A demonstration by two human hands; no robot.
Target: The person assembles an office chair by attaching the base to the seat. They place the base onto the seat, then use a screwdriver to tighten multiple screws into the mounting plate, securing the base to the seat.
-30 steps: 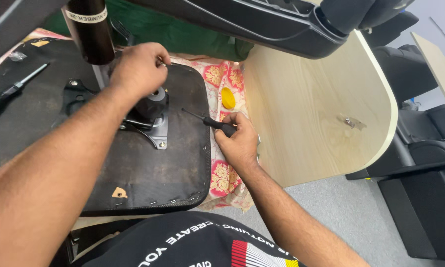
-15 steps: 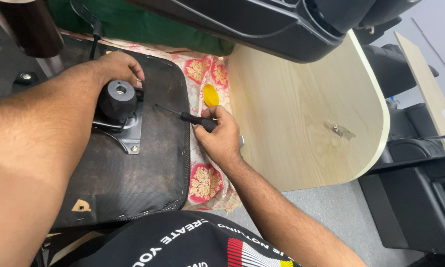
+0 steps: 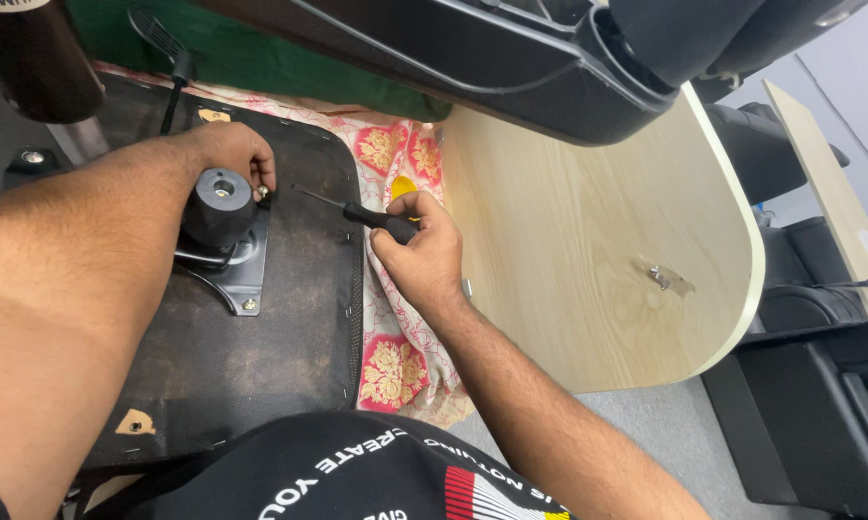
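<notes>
screwdriver (image 3: pixel 357 213) in right hand (image 3: pixel 424 252), tip near left fingers (image 3: pixel 259 173)

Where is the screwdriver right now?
In the head view, the screwdriver is just left of centre, gripped in the right hand over the floral cloth, its tip pointing left toward the black chair mechanism.
</notes>
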